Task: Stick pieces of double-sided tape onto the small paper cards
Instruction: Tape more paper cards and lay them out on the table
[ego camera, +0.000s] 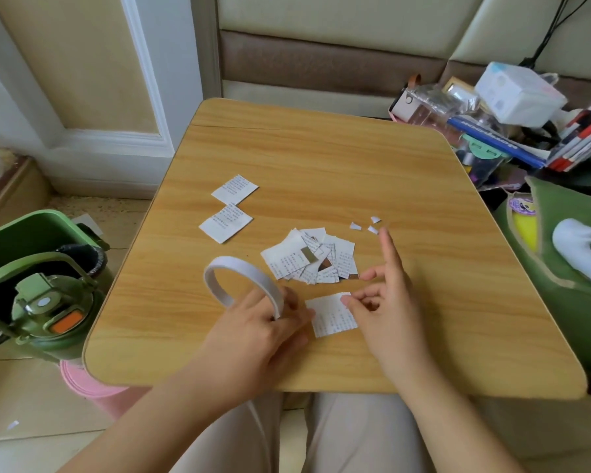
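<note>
On the wooden desk (321, 158), seen from the head camera, the work looks to be at an early-to-middle stage. Two printed cards (229, 208) lie apart from the rest toward the far left, one just beyond the other, and I take these to be a set-aside pair, though whether they carry tape cannot be told from here. At the middle sits a loose pile of cards (309, 259), overlapping at all angles; a pale strip that may be tape shows on one of them, and most of this pile seems yet to be dealt with. Three small white scraps (367, 225) lie just past the pile on the right, probably torn bits of backing or tape.

Nearest the person, a single card (331, 315) lies flat between the two hands and looks like the one now being worked. The left hand (260, 332) has a grip closed around the near rim of the tape roll (243, 285), a wide white ring standing on edge and tilted away. The right hand (386, 302) pinches at the card's far right corner with thumb and fingertips, its index finger pointing up and free; whether a piece of tape lies under that pinch is too small to tell.

So one card is in hand, two may be finished, and the pile remains.
</note>
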Demonstrator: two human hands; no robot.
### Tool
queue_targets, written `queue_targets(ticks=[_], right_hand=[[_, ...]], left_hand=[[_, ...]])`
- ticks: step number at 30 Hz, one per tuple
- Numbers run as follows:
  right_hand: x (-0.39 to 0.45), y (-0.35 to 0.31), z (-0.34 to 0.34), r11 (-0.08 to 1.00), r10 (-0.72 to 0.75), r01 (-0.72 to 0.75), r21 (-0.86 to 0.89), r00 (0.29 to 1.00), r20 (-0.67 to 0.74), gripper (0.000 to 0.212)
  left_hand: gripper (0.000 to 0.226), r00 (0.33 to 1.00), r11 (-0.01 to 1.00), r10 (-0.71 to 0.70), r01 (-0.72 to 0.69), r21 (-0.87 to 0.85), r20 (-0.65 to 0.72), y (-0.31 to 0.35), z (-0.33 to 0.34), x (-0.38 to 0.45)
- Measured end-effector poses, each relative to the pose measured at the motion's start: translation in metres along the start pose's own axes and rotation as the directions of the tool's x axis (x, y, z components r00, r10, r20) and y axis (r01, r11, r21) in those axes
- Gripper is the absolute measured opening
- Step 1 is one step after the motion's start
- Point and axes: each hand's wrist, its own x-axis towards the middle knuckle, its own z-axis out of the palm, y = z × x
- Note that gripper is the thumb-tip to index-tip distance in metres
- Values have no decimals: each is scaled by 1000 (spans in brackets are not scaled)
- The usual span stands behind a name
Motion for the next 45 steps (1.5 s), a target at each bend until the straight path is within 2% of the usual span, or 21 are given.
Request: queue_targets(ticks=[3,5,7,8,9,10,11,12,14,16,19,27,39,45], right_hand=[[-3,2,-1,999,-7,6,-46,1000,-10,106],[-4,0,-3,999,-2,3,-38,1000,12,96],[-4,-6,-12,998,-26,26,-50,1000,-13,70],[-3,-10,-18,1000,4,-5,-26,1000,-27,50],[-3,-15,-26,993,106,-106,55,994,1,31],[-3,-22,-33,943,249,-265,200,963,102,19],[-4,-26,-40,831,373,-443,337,893,254,20],[-4,-30,-46,704,442,-589,397,801,403,24],[-6,-34,-50,618,495,-720,316,669,555,29],[-7,-34,-46,630,516,-742,231,621,590,29],[-8,-32,-39,640,541,-745,188,611,578,27],[-7,-32,-38,630,549,-741,233,637,542,32],[-8,-33,-36,630,538,-748,210,614,577,32],[-9,-34,-35,677,568,-723,140,634,524,30]], left_hand=[[36,998,1000,22,-23,20,63,0,3,-1],[36,997,999,37,-39,27,66,0,4,0],[35,998,999,49,-50,23,49,1,3,1],[35,998,998,52,-53,21,40,1,2,1],[35,998,998,56,-57,18,34,1,2,1],[35,998,998,61,-62,16,34,0,3,1],[35,997,998,68,-69,10,40,0,3,1],[34,996,997,76,-77,5,48,-2,4,2],[32,994,996,88,-88,2,64,-3,5,4],[30,994,996,89,-90,4,65,-4,5,4],[30,994,996,89,-89,7,61,-4,5,4],[32,995,996,84,-84,0,62,-5,4,5],[32,993,996,86,-87,14,75,-5,3,5],[33,993,996,84,-87,29,79,-3,2,6]])
